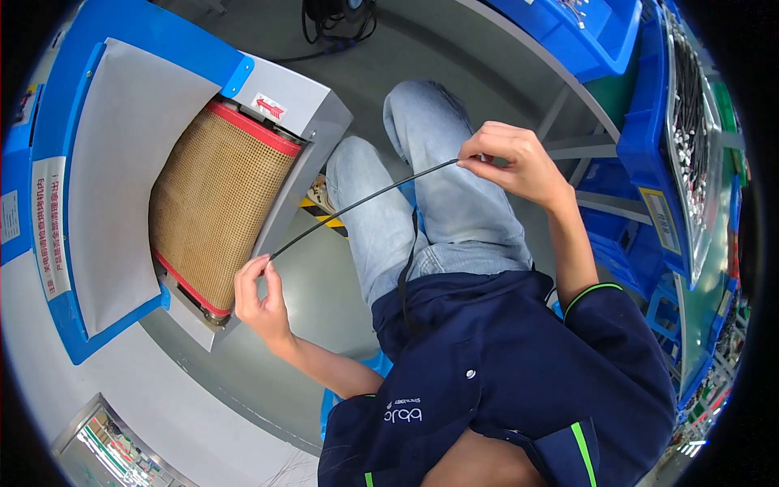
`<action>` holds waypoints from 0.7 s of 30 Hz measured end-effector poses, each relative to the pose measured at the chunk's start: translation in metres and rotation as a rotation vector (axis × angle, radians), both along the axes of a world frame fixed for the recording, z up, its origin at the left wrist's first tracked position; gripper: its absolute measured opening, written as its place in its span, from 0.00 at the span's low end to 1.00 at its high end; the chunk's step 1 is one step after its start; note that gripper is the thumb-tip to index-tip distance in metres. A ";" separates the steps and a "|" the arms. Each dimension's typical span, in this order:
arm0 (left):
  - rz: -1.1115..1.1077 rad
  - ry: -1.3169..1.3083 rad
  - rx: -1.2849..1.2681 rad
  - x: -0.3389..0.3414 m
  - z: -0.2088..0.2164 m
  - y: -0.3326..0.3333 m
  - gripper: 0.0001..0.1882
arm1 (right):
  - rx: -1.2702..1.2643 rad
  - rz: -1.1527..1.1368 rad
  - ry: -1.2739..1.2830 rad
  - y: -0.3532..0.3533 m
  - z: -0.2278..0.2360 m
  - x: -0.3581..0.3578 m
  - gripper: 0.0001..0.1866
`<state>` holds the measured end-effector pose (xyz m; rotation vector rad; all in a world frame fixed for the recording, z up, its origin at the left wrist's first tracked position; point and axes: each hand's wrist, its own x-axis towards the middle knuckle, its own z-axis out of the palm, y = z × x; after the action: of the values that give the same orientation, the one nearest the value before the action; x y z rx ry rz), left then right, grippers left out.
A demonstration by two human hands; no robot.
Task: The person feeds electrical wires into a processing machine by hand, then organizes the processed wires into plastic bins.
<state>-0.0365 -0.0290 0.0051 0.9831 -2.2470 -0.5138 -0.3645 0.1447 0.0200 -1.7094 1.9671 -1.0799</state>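
A thin black cable (365,199) stretches across my lap, nearly straight with a slight bow. Its lower left end is pinched between the thumb and fingers of my left hand (261,302), beside the mesh conveyor belt. At the upper right, my right hand (515,161) grips the other end above my knee, fingers curled and closed. Whatever sits at the cable's tips is covered by my fingers. The tan mesh conveyor belt (223,203) with red edges comes out of a blue and grey machine on the left, apart from the cable.
A white sheet (134,187) hangs over the machine's opening. On the right, a blue bin (661,162) holds many dark cables with white ends. Another blue bin (580,32) stands at the upper right on a curved-looking table edge. A black cord (337,32) lies on the floor ahead.
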 end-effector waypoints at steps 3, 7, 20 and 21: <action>-0.001 0.006 -0.005 0.002 0.001 -0.001 0.06 | -0.041 0.031 0.023 -0.002 -0.003 0.001 0.06; 0.000 0.017 -0.018 0.005 0.004 -0.001 0.07 | -0.050 0.050 0.024 -0.004 -0.004 0.005 0.06; 0.002 0.013 -0.004 0.018 0.001 -0.016 0.07 | 0.023 0.070 -0.078 -0.014 0.005 0.017 0.05; 0.010 0.012 0.006 0.021 0.002 -0.019 0.07 | 0.021 0.085 -0.089 -0.018 0.004 0.020 0.05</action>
<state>-0.0154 -0.0477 0.0066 0.9916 -2.2300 -0.5207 -0.3447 0.1271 0.0238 -1.6885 1.8289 -1.0827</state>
